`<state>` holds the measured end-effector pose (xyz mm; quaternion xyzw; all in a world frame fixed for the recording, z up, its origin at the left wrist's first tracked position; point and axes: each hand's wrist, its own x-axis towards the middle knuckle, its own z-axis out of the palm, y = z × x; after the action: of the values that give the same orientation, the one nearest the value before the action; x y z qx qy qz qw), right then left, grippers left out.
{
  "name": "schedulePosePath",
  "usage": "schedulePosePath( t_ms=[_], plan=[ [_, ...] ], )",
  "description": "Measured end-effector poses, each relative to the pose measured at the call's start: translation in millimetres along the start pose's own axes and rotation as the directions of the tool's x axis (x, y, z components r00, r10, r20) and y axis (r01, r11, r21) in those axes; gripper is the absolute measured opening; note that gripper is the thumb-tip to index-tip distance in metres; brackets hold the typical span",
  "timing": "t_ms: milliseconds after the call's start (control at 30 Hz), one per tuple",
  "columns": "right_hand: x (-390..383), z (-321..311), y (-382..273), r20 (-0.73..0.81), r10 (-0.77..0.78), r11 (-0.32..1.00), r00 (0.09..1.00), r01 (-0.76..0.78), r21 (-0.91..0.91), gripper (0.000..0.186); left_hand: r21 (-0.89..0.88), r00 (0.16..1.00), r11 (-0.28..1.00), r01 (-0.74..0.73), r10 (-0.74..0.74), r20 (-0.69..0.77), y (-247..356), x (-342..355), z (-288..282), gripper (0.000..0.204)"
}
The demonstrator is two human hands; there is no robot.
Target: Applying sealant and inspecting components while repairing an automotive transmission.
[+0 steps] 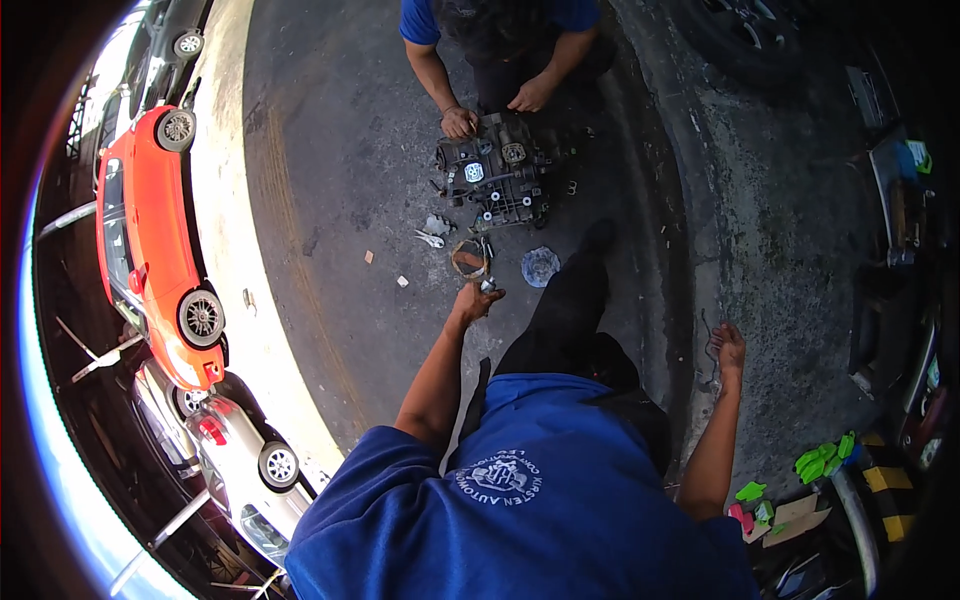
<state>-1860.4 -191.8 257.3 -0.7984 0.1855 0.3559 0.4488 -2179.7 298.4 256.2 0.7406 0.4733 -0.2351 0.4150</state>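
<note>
My left hand [473, 302] is closed around a small grey-and-white object [488, 285], too small to name. Just beyond it lies a round tin [467, 260] with brownish contents and a thin tool across its edge. My right hand [730, 347] hangs out to the right, fingers curled, next to a thin bent dark wire [712, 368] that seems to be in its grip. A dark metal engine or gearbox assembly [495, 175] rests on the floor ahead. At its far side a co-worker in blue touches it with one hand [459, 122]; the other hand [534, 93] is above it.
A round silvery dish [540, 266] sits near my foot. Crumpled whitish scraps [434, 230] lie left of the assembly. A red car [160, 240] and a silver car [240, 455] stand at left. Green gloves [824, 458] and a metal pipe [856, 520] are at lower right; a tyre [745, 40] is far right.
</note>
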Motion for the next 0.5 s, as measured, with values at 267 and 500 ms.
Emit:
schedulePosePath(
  t_ms=[267, 500],
  plan=[
    [36.4, -61.3, 12.0, 0.078, 0.219, 0.975, 0.973, -0.222, 0.022, 0.031, -0.243, 0.939, 0.923, 0.299, -0.24, 0.247, 63.0, 50.4, 51.4, 0.037],
    [94.6, -142.6, -23.8, 0.001, 0.283, 0.918, 0.959, -0.271, 0.288, 0.032, -0.105, 0.989, 0.988, -0.11, 0.119, 0.088, 239.2, 150.2, 50.8, 0.037]
  ],
)
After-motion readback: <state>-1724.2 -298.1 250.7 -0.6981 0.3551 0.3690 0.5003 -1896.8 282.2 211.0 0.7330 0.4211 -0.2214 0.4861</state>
